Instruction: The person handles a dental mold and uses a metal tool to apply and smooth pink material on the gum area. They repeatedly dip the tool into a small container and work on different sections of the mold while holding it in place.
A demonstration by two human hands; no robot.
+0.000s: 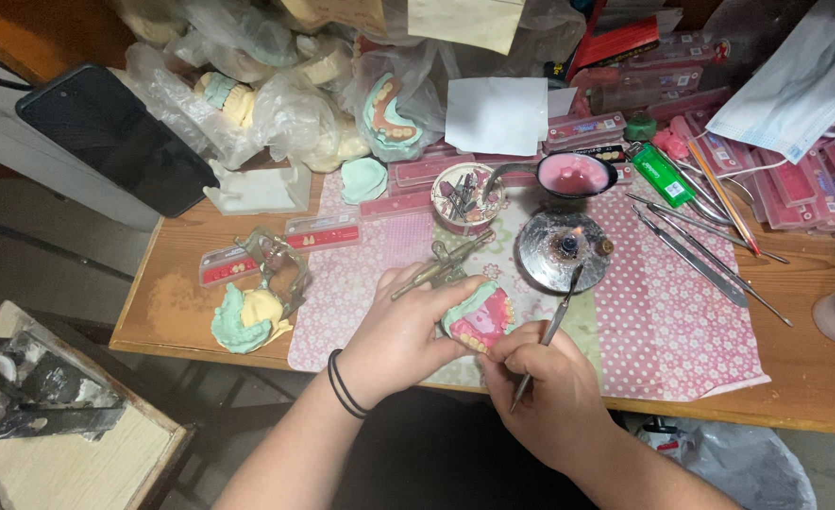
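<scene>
My left hand [400,331] grips a green dental cast with pink wax and teeth [479,316], mounted on a brass articulator [441,262] that sticks out behind the fingers. My right hand [542,392] holds a thin metal wax tool [548,332] like a pen, its thumb resting on the cast. The tool's upper tip points toward a small round burner [563,248] with a flame, just beyond the cast. Both hands work over a pink patterned mat [663,312] near the table's front edge.
A second articulator with a green-yellow cast [252,312] lies at the left. Behind are a cup of burs [465,194], a ladle of pink wax [572,174], a green lighter [663,174], several metal instruments [696,246], bagged casts [276,104], pink tooth boxes and a phone [115,137].
</scene>
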